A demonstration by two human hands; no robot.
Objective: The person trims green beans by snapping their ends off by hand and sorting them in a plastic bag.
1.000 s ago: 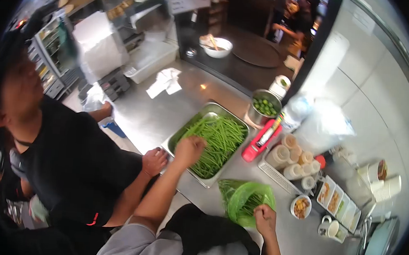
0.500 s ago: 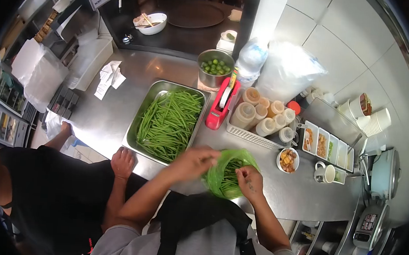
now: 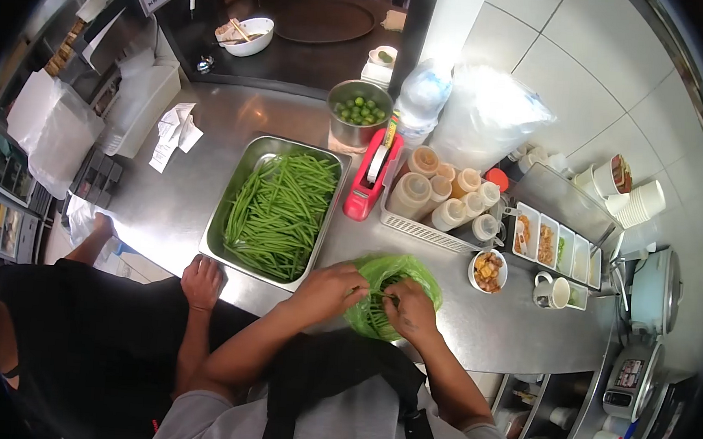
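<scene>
My left hand (image 3: 332,291) is closed in a pinch over the left side of a green plastic bag (image 3: 425,280). Opposite it, my right hand (image 3: 410,312) pinches above the bag's mouth. A thin green bean (image 3: 376,294) appears to run between the fingertips of both hands, though its ends are hidden. More green beans (image 3: 379,318) lie inside the bag. Left of the bag, a steel tray (image 3: 341,184) holds a heap of trimmed-looking green beans (image 3: 280,214).
A co-worker's hand (image 3: 202,282) rests by the tray's front left corner. Beyond the tray stand a pot of small green limes (image 3: 359,112), a red tape dispenser (image 3: 368,184) and a white basket (image 3: 428,235) of sauce bottles. A bowl (image 3: 488,271) and a mug (image 3: 552,291) sit to the right.
My left hand has come from a blurred position over the bag's left edge to meet my right hand at the bag's mouth. The whole view has shifted slightly.
</scene>
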